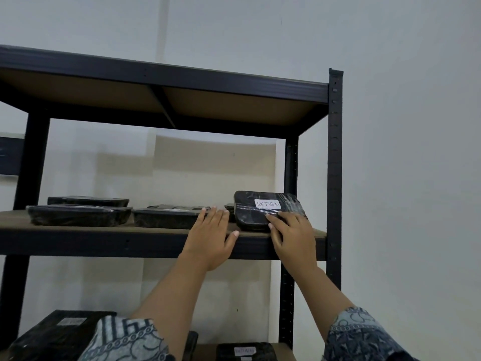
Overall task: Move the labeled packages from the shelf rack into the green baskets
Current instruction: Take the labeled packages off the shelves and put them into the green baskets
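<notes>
A black wrapped package [253, 212] with a white label reading RETURN is tilted up at the right end of the middle shelf [91, 230] of a dark shelf rack. My right hand [292, 231] grips its near right corner, fingers on top of the wrap. Flat on the shelf edge just left of that package rests my left hand [212, 234], fingers spread, holding nothing. Three more black packages lie flat further left: [169, 217], [78, 216], [88, 201]. No green basket is in view.
The rack's right front post [335, 178] stands close beside my right hand. The top shelf board [156, 97] hangs overhead. On the lower shelf lie a large black package [59, 332] and a labeled one [246, 351]. Behind is a plain white wall.
</notes>
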